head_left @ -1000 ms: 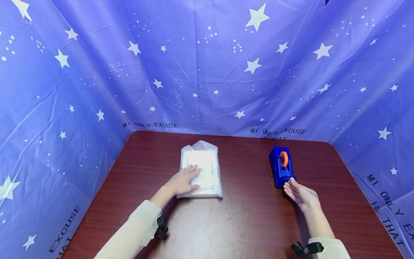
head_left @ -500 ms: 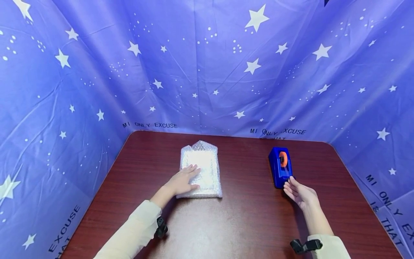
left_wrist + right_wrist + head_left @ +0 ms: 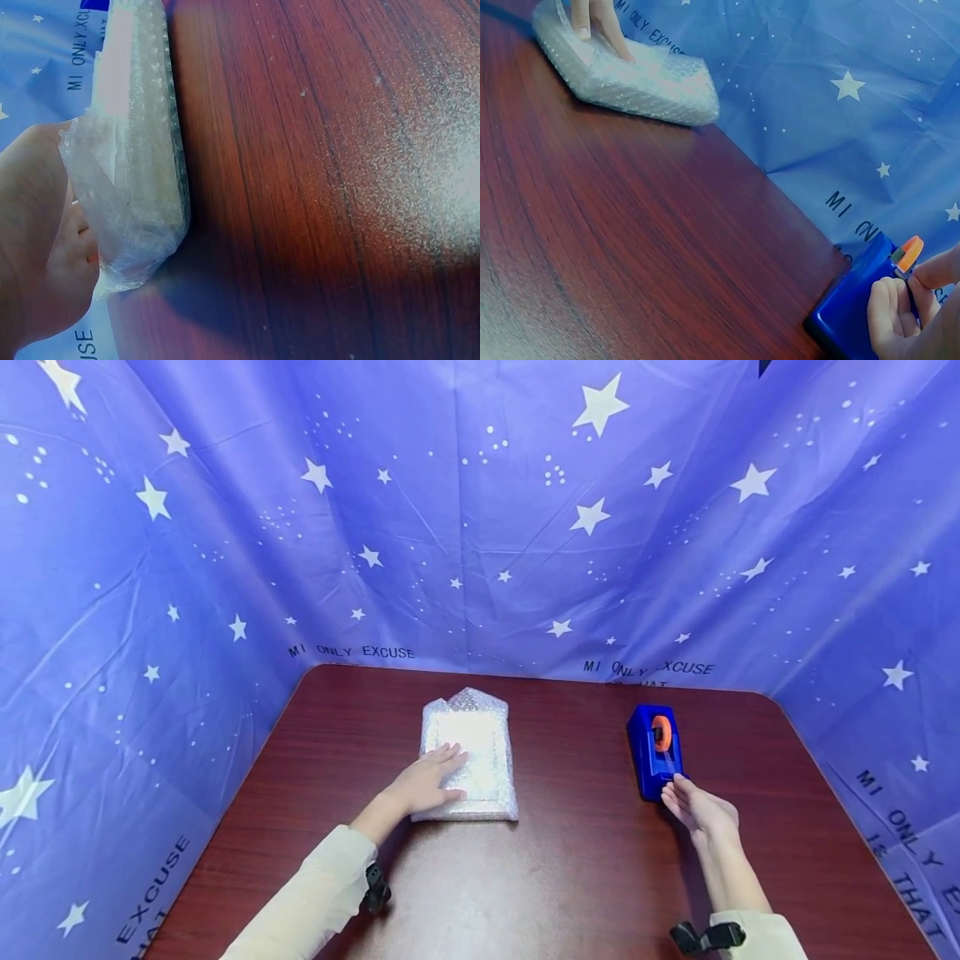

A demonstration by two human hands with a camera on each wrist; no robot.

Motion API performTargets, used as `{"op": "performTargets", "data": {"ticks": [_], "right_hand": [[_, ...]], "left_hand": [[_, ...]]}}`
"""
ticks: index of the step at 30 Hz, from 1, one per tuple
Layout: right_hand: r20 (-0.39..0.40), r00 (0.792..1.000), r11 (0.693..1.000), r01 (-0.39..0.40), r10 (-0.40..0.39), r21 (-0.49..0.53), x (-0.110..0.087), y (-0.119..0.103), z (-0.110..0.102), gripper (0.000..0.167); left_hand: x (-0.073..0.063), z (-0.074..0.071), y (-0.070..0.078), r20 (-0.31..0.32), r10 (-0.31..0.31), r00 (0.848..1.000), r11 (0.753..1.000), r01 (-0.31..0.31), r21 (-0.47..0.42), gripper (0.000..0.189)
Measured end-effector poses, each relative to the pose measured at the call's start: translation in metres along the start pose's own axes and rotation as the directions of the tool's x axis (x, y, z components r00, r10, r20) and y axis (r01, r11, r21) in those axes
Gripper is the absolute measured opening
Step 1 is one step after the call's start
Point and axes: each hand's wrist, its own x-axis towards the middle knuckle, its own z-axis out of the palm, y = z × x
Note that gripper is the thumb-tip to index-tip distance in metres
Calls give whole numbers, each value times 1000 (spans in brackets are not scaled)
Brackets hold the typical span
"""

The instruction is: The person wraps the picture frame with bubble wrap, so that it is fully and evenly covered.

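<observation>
Left hand (image 3: 422,783) touches package (image 3: 486,768) on reddish table (image 3: 577,860) (starry curtain (image 3: 420,527) behind).

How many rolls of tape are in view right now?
1: the orange roll, in the blue tape dispenser on the right side of the table, with the right hand at its front. No others show; I can't see inside the package.

- Left hand (image 3: 426,781): fingers spread, resting on a bubble-wrapped package (image 3: 486,768) that lies flat on the dark red wood-grain table (image 3: 573,760).
- Right hand (image 3: 707,814): thumb and fingers pinching clear tape (image 3: 670,761) at the near end of a blue tape dispenser (image 3: 642,756) bearing an orange roll (image 3: 662,735).
- Backdrop: blue-violet cloth (image 3: 420,535) with white stars.
</observation>
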Motion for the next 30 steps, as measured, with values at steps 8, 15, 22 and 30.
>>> {"op": "performTargets", "data": {"ticks": [8,15,22,30], "right_hand": [[1,1000,995,-24,24,94,-1,1,-3,39],[23,1000,997,-12,11,79,4,3,-4,38],[112,992,998,54,-57,26,3,-7,1,34],[137,990,997,15,-25,71,3,0,-2,37]], "left_hand": [[0,1,0,4,3,1000,1000,-3,0,69],[2,0,-1,11,-4,1000,1000,4,10,70],[2,-2,-2,-1,-7,1000,1000,7,7,69],[0,1,-1,-11,-3,1000,1000,3,-4,69]]}}
